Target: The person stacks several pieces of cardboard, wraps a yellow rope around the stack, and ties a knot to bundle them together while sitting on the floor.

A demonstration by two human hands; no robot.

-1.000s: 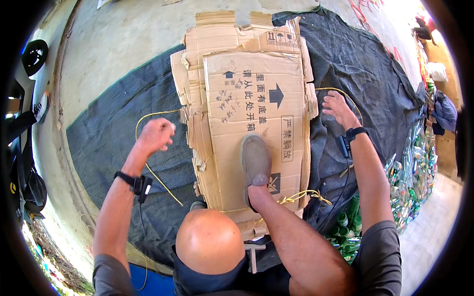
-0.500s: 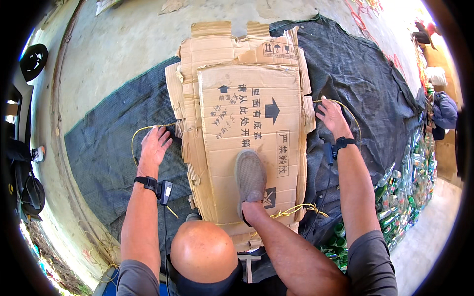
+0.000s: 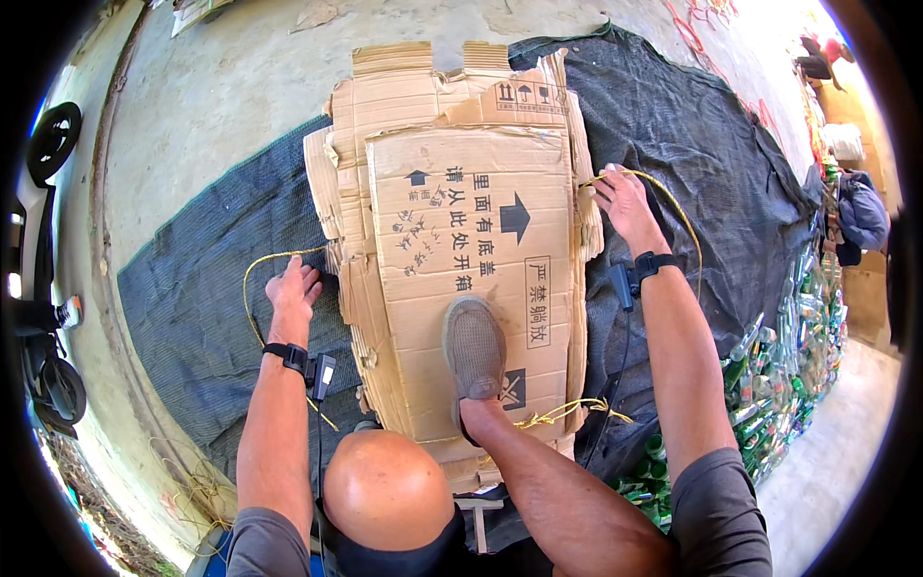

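Observation:
A stack of flattened cardboard lies in front of me, with my shoe pressing on it. Thin yellow rope emerges at both sides of the stack. Beside the left edge, my left hand has its fingers curled at the rope, apparently gripping it. My right hand pinches the rope close to the right edge, fingertips near the cardboard. Across the near end runs a knotted length of yellow rope. What passes beneath the stack is hidden.
Dark mesh sheeting spreads under the cardboard on the concrete floor. Many glass bottles are heaped at the right. A wheeled vehicle stands at far left. Loose yellow cord lies at lower left.
My right hand has come closer to the cardboard's right edge along with the rope. The left hand's fingers, spread before, are now more curled. The whole view has shifted slightly.

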